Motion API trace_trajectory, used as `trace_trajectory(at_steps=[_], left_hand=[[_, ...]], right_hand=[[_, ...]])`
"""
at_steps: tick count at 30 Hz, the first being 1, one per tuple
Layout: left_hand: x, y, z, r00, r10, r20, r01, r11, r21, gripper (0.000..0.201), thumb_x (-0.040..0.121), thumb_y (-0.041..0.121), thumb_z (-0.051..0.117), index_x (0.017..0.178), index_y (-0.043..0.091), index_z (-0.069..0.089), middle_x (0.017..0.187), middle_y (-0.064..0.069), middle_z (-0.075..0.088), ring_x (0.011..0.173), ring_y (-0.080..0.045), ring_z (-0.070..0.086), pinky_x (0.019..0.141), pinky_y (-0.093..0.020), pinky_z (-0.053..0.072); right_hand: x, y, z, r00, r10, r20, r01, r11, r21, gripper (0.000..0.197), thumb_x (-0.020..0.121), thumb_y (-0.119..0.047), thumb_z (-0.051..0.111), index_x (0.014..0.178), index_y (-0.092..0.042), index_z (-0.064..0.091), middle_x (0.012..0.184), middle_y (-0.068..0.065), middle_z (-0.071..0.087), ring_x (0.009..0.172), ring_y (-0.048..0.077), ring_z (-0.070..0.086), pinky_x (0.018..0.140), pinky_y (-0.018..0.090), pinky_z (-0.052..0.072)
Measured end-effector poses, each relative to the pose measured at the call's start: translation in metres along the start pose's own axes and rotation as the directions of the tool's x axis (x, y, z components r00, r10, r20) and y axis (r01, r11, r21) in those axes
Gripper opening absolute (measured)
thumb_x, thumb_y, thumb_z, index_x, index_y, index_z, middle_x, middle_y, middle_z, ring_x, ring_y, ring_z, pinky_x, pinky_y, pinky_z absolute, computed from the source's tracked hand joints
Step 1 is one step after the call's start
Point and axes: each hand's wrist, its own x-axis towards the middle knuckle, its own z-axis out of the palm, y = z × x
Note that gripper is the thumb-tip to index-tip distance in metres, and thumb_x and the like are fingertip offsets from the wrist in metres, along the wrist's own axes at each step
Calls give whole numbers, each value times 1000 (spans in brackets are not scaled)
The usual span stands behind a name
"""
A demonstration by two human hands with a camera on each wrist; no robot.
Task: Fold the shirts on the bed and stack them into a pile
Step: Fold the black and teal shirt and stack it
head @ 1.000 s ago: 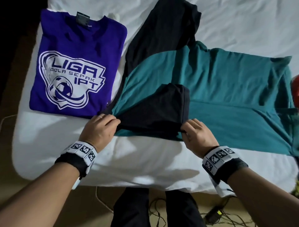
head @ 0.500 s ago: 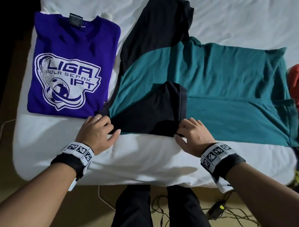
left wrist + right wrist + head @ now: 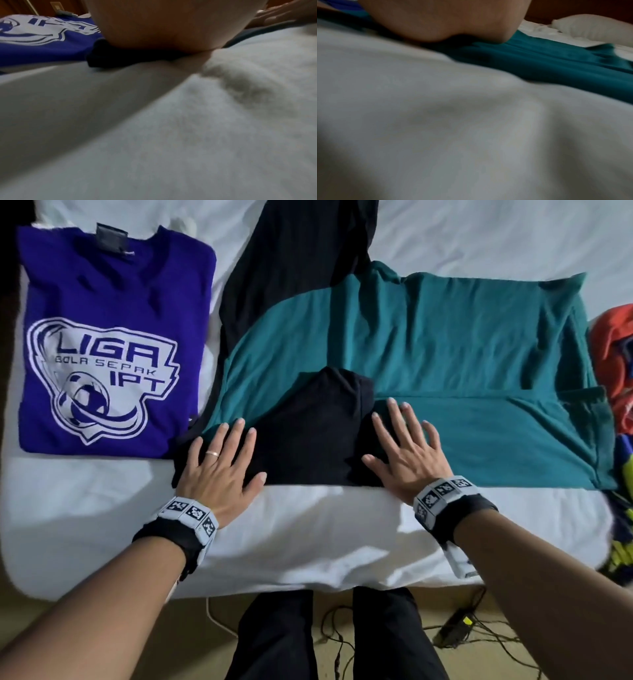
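Head view shows my left hand [image 3: 219, 470] and right hand [image 3: 409, 453] spread flat at 6 o'clock, gripping nothing, pressing the folded black sleeve [image 3: 308, 426] onto the teal shirt [image 3: 462, 364] to set its crease.

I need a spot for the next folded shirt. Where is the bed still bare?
Bare sheet runs along the near edge, below the purple shirt, both hands and the teal shirt. Another bare stretch lies at the far right, above the teal shirt. The middle is crowded: left hand and right hand press flat on the black sleeve; an orange garment crowds the right edge.
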Motion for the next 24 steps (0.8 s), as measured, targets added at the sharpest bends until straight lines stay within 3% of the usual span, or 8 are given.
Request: trace_trajectory(at_steps=[3, 7, 10, 13, 16, 18, 21, 24], left_hand=[[-1, 23, -17, 995, 58, -83, -59, 998, -1, 88, 77, 57, 44, 154, 16, 33, 164, -13, 23, 146, -34, 30, 108, -57, 26], [12, 65, -21, 980, 197, 16, -197, 980, 38, 91, 66, 46, 52, 152, 24, 36, 161, -12, 30, 140, -36, 38, 102, -58, 35], [28, 85, -24, 984, 115, 134, -123, 991, 53, 94, 62, 32, 73, 150, 24, 42, 158, -15, 34, 136, -40, 43, 95, -59, 45], [34, 97, -24, 975, 62, 213, -86, 991, 105, 96, 60, 14, 83, 149, 21, 45, 156, -19, 35, 134, -43, 44, 91, -61, 50], [35, 97, -20, 982, 59, 179, -92, 978, 185, 93, 62, -12, 71, 147, 17, 47, 153, -22, 37, 132, -48, 46, 84, -65, 52], [36, 100, -28, 985, 42, 165, -71, 981, 178, 94, 67, -20, 58, 150, 21, 44, 156, -18, 36, 136, -44, 44, 83, -62, 53], [31, 98, -41, 980, -17, 200, -18, 985, 173, 104, 75, -22, 38, 158, 35, 17, 166, -1, 16, 150, -28, 24, 91, -51, 50], [14, 98, -51, 980, -24, 199, -22, 973, 229, 108, 65, -28, 42, 154, 32, 36, 159, -4, 35, 140, -33, 43, 79, -50, 57]], right_hand=[[-36, 50, -6, 1000, 2, 1, -2, 1000, 22, 77, 85, -62, 39, 151, -24, 29, 163, 9, 16, 144, 34, 23, 106, 53, 30], [-85, 116, -3, 996, -2, 88, 4, 1000, -25, 85, 66, -44, 58, 145, -20, 37, 156, 14, 30, 133, 39, 37, 99, 54, 39], [-108, 156, 0, 991, 123, 50, -122, 992, -29, 74, 67, -28, 57, 138, -11, 49, 151, 20, 37, 129, 41, 39, 94, 56, 44], [-115, 190, 2, 975, 219, 40, -217, 975, -35, 62, 79, -20, 48, 139, -7, 48, 151, 26, 35, 134, 48, 36, 97, 60, 43], [-110, 219, 4, 959, 271, 79, -268, 962, -46, 58, 86, -10, 34, 142, -2, 43, 148, 34, 33, 135, 55, 33, 102, 63, 38], [-105, 236, 4, 944, 303, 128, -298, 953, -55, 55, 87, -3, 35, 141, 2, 45, 145, 36, 36, 132, 56, 37, 103, 63, 40], [-109, 254, -1, 949, 278, 151, -269, 960, -80, 52, 92, -1, 42, 144, 0, 43, 147, 30, 37, 135, 50, 37, 104, 57, 42], [-130, 255, -18, 952, 252, 176, -232, 964, -130, 53, 98, -8, 36, 151, -6, 30, 150, 22, 33, 140, 41, 31, 104, 48, 42]])
